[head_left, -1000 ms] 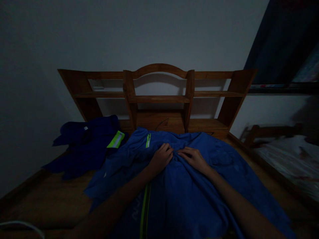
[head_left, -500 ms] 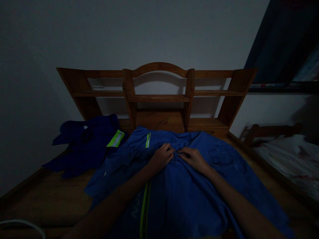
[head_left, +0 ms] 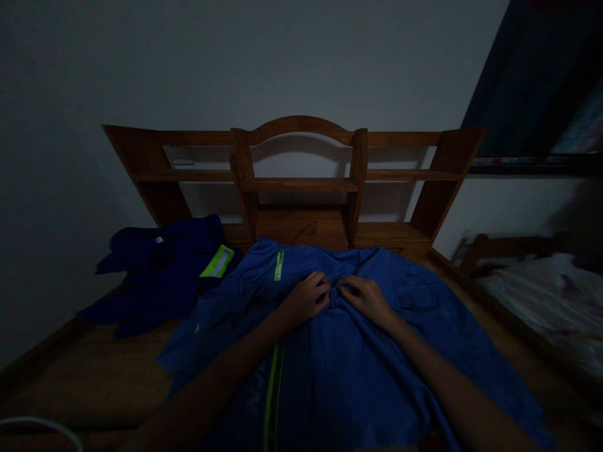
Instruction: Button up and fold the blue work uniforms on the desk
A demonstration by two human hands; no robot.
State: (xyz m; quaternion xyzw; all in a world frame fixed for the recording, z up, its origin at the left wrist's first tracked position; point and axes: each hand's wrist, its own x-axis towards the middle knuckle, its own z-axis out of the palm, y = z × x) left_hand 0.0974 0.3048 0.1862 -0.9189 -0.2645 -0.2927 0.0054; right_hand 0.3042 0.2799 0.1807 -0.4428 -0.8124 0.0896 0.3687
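Observation:
A blue work jacket [head_left: 358,370] with yellow-green reflective strips lies spread across the wooden desk. Near its upper middle, my left hand [head_left: 308,296] pinches the fabric with bent fingers. My right hand [head_left: 366,298] grips the same gathered fold from the other side, thumb and fingers pressed together. A small bunch of cloth stands up between the two hands, which are close but apart. Dim light and the fingers hide whether a button or other fastening is in the fold.
A darker blue folded garment [head_left: 160,270] with a reflective band rests at the left. Behind stands a wooden shelf unit [head_left: 301,184] against the wall. White plastic bags [head_left: 551,295] lie beyond the desk's right edge. A pale cable [head_left: 42,422] curves at the lower left.
Both hands stay at the same fold, with only slight finger movement. The view has shifted a little; the jacket and the darker garment lie as before.

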